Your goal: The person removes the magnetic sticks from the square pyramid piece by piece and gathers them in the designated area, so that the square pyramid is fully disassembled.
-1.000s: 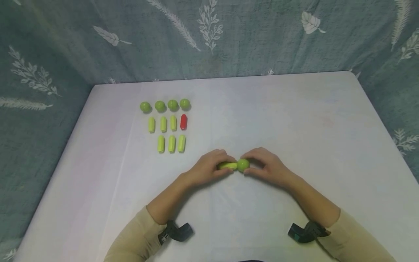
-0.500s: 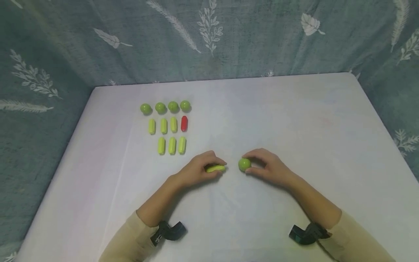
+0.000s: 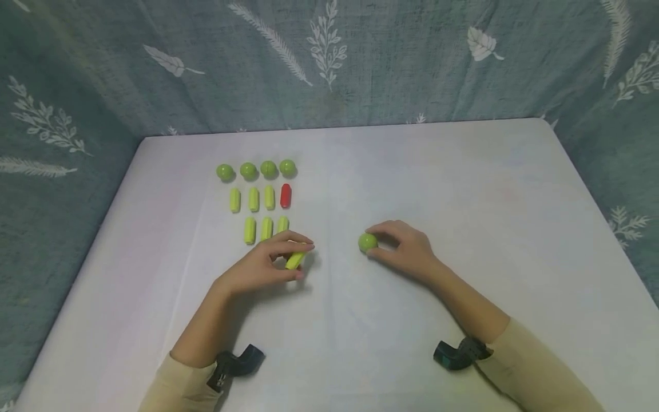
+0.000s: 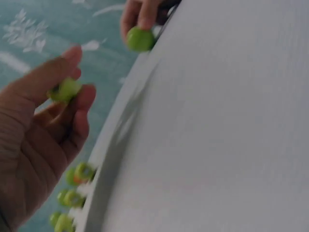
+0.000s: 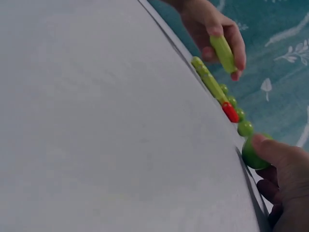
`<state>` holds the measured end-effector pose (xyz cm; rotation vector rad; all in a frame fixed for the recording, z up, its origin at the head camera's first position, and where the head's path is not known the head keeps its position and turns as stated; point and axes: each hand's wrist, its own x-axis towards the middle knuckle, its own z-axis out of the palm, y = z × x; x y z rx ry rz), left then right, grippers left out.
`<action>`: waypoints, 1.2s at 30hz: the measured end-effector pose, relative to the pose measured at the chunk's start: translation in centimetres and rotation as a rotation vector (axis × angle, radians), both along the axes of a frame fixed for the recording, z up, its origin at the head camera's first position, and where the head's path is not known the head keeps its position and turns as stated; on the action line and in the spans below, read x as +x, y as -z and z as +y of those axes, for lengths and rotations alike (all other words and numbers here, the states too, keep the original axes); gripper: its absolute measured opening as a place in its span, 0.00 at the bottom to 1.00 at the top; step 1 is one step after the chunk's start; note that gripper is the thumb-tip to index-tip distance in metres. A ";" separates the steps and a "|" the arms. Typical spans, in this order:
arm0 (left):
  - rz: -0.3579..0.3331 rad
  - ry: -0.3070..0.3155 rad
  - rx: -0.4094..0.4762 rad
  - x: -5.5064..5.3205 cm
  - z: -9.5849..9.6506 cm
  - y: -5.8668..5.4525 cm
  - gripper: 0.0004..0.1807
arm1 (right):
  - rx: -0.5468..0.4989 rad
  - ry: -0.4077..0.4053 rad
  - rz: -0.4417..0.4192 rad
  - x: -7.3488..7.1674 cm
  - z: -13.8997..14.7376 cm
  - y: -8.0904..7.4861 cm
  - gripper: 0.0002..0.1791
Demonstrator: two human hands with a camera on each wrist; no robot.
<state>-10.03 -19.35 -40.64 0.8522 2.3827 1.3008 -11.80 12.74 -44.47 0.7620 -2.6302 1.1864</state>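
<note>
My left hand (image 3: 257,263) pinches a short yellow-green faceted stick (image 3: 295,261) between thumb and fingers, held above the table and tilted. Its shadow falls on the cloth beside the hand. In the left wrist view the same stick (image 4: 70,89) is blurred and partly covered by the fingers. To the right, my right hand (image 3: 404,249) grips a shiny green ball (image 3: 367,242) between thumb and fingertips, low over the table. The right wrist view shows the ball (image 5: 253,153) partly behind the thumb. A gap separates stick and ball.
At the back left, several green balls (image 3: 248,171) form a row. Below them lie several yellow-green sticks (image 3: 254,199) and one red stick (image 3: 285,195). A nearer row of sticks (image 3: 249,230) is partly covered by my left hand. A patterned curtain (image 3: 360,68) borders the white table (image 3: 437,183).
The stick and ball met end to end at first. My left hand has since drawn the stick away leftward, lifted and turned it. My right hand has shifted slightly left and away with the ball.
</note>
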 end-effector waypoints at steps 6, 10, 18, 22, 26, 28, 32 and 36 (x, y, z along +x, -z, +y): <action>0.015 -0.133 -0.020 0.1 -3.7 -0.8 0.32 | -0.043 0.066 -0.221 -1.7 -1.4 -0.5 0.21; 0.066 -0.290 -0.020 -0.3 -5.7 -1.0 0.36 | -0.102 0.087 -0.308 -3.0 -1.9 -0.6 0.22; 0.091 -0.476 -0.035 -1.2 -9.0 0.2 0.37 | -0.154 0.079 -0.396 -6.3 -3.8 -0.8 0.22; 0.067 -0.538 -0.097 -1.3 -10.3 1.2 0.33 | -0.121 0.055 -0.416 -7.7 -5.6 -0.9 0.23; 0.084 -0.556 -0.128 -1.2 -11.0 2.1 0.27 | -0.104 0.056 -0.390 -9.1 -7.3 -0.9 0.22; 0.114 -0.556 -0.142 -1.3 -11.0 2.4 0.27 | -0.100 0.061 -0.364 -9.7 -7.8 -1.0 0.22; 0.210 -0.543 -0.193 -1.5 -10.4 2.5 0.29 | -0.089 0.065 -0.330 -10.7 -8.3 -1.1 0.22; 0.295 -0.564 -0.238 -1.5 -9.9 2.7 0.25 | -0.084 0.060 -0.316 -11.2 -8.4 -1.2 0.22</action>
